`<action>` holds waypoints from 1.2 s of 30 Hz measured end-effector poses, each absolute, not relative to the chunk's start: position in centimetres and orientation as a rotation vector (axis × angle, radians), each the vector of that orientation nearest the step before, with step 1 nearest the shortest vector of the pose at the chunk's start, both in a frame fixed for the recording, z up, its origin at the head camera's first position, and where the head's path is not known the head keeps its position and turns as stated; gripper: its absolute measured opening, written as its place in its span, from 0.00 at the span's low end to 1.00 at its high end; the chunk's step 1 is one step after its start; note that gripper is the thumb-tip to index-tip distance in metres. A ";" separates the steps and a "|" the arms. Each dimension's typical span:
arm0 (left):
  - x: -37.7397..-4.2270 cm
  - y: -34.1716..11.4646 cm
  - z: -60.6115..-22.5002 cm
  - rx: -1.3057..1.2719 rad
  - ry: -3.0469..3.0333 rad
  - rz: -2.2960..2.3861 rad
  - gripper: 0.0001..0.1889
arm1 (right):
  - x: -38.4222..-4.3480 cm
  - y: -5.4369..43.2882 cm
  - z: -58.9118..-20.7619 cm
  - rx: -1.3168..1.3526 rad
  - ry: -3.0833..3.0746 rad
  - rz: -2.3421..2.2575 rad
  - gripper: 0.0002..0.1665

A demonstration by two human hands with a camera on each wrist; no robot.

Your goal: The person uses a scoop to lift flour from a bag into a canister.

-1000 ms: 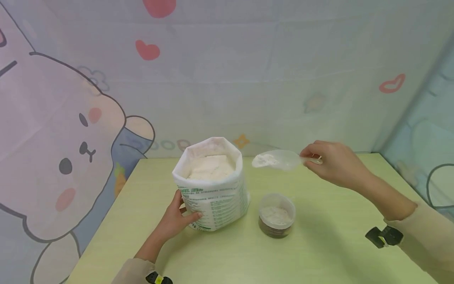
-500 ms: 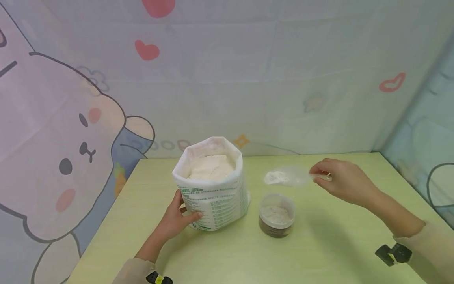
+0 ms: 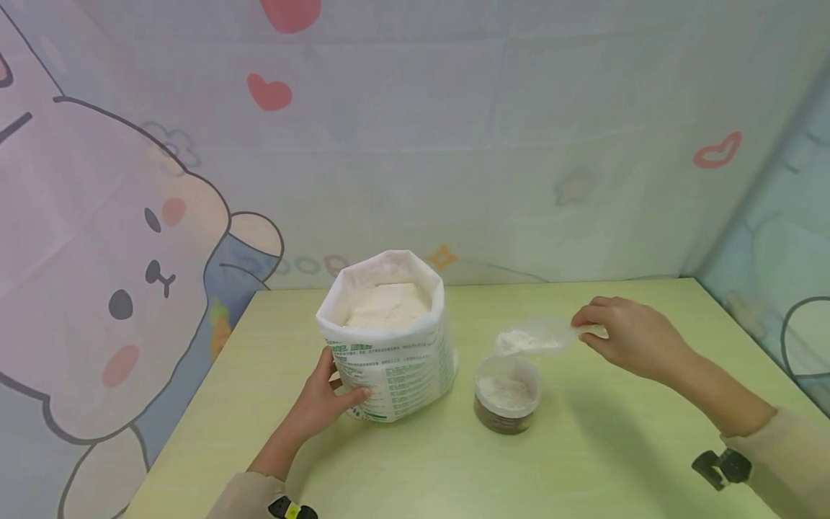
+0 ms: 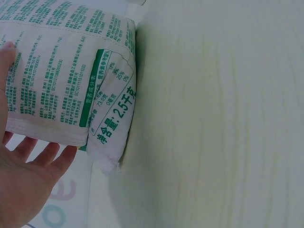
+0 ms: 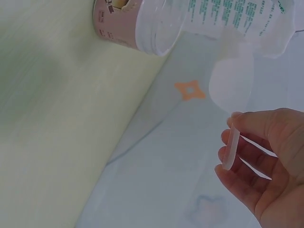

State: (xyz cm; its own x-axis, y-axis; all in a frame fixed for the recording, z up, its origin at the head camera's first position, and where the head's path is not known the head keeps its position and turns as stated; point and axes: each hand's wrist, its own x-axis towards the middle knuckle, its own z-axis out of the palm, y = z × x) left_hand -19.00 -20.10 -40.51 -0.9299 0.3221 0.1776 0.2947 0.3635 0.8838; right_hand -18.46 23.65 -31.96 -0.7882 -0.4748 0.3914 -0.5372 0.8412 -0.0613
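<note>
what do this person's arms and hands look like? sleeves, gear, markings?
Left hand and right hand: bare, no gloves. Plain beige sleeves on both sides. A small black device sits at each sleeve; the left one shows a yellow patch. No cables visible.

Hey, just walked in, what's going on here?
A person's left hand grips an open printed bag of white powder on the table. Their right hand holds a translucent scoop by its handle, raised near an open jar. There is powder in the scoop, and some in the jar too.
</note>
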 end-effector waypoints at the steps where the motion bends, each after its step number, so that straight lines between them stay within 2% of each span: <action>1: -19.0 -20.1 -40.5 0.581 2.571 1.661 0.41 | -18.5 23.7 -31.9 0.762 -2.657 0.230 0.11; 31: -18.8 -20.0 -40.3 0.554 2.592 1.636 0.41 | -18.6 21.5 -32.0 0.885 -2.575 -0.122 0.13; 36: -19.3 -20.3 -41.2 0.559 2.599 1.650 0.42 | -18.7 21.3 -31.9 0.915 -2.538 -0.168 0.13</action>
